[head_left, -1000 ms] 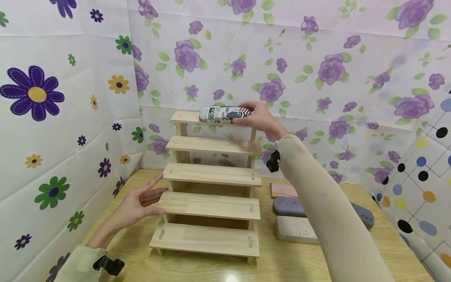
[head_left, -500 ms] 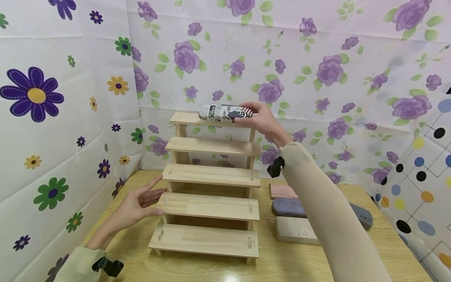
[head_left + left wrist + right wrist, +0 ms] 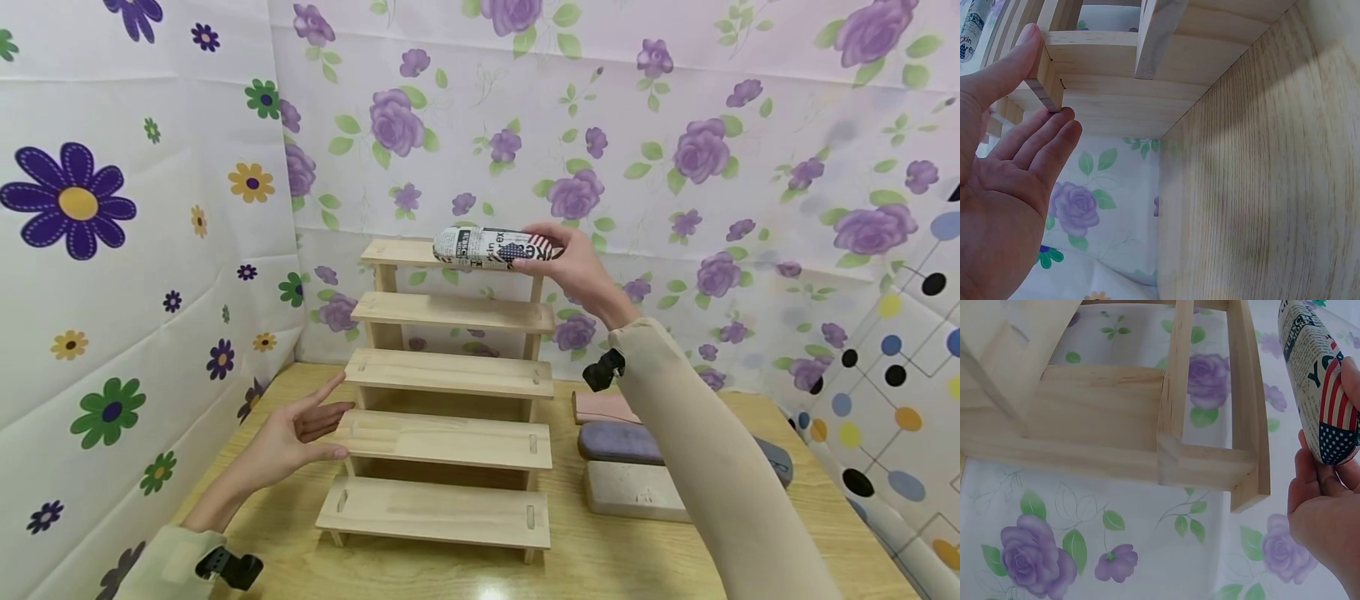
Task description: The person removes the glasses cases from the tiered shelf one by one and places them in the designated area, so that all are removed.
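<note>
Over the top step of the pale wooden stepped rack (image 3: 450, 371), my right hand (image 3: 573, 265) grips the right end of a glasses case (image 3: 487, 247) printed with newspaper text and a flag. The case lies level and overlaps the top board in the head view. In the right wrist view, the same glasses case (image 3: 1316, 381) is beside the end of the rack (image 3: 1250, 412), with fingers beneath it. My left hand (image 3: 288, 437) stays at the rack's left side, fingers spread. Its thumb and fingertips meet a board's end (image 3: 1047, 81) in the left wrist view.
Right of the rack on the wooden table (image 3: 600, 558) lie a pink case (image 3: 602, 407), a purple case (image 3: 615, 440), a whitish case (image 3: 633, 490) and a grey-blue case (image 3: 776, 461). My right sleeve partly covers them. Flowered sheets (image 3: 480, 125) hang close behind and beside the rack.
The right hand has drawn the glasses case slightly to the right and toward me along the top step. The left hand has stayed in place.
</note>
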Demonstrator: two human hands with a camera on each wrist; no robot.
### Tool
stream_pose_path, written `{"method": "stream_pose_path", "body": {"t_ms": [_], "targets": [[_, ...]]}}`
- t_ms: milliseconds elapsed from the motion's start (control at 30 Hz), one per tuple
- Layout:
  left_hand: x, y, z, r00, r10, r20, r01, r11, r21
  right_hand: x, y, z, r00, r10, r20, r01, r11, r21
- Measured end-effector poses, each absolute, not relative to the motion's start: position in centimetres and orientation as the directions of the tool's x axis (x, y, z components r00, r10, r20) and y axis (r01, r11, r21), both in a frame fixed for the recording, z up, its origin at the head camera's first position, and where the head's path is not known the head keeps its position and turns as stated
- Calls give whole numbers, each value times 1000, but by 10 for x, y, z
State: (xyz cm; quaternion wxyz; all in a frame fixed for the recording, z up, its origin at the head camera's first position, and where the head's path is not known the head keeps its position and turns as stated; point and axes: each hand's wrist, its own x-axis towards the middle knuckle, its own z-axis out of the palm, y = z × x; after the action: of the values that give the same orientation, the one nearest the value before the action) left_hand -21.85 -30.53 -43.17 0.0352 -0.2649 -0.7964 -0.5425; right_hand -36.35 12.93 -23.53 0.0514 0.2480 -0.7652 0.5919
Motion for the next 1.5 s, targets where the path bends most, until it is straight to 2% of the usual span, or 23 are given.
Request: {"method": "stream_pose_path", "body": {"t_ms": [300,600,833,1133,1500], "targets": [[-219,-305,-433,-850,393,351,467,254,847,-356,146,-246,-877,-294,380,-441,178,-880],[-219,-305,-434,-851,393,348,463,250,850,-344,166,-258,-874,-271,402,-467,245,-850],[-220,-304,-432,-852,391,348,463,253,849,-333,181,-270,-853,-281,439,-501,205,-841],[-218,-304,-432,-851,388,354,472,271,839,-312,197,-285,-845,-277,458,-526,270,-806],[-218,-304,-431,-850,391,352,472,269,840,-282,215,-304,-845,-298,445,-515,227,-826]]}}
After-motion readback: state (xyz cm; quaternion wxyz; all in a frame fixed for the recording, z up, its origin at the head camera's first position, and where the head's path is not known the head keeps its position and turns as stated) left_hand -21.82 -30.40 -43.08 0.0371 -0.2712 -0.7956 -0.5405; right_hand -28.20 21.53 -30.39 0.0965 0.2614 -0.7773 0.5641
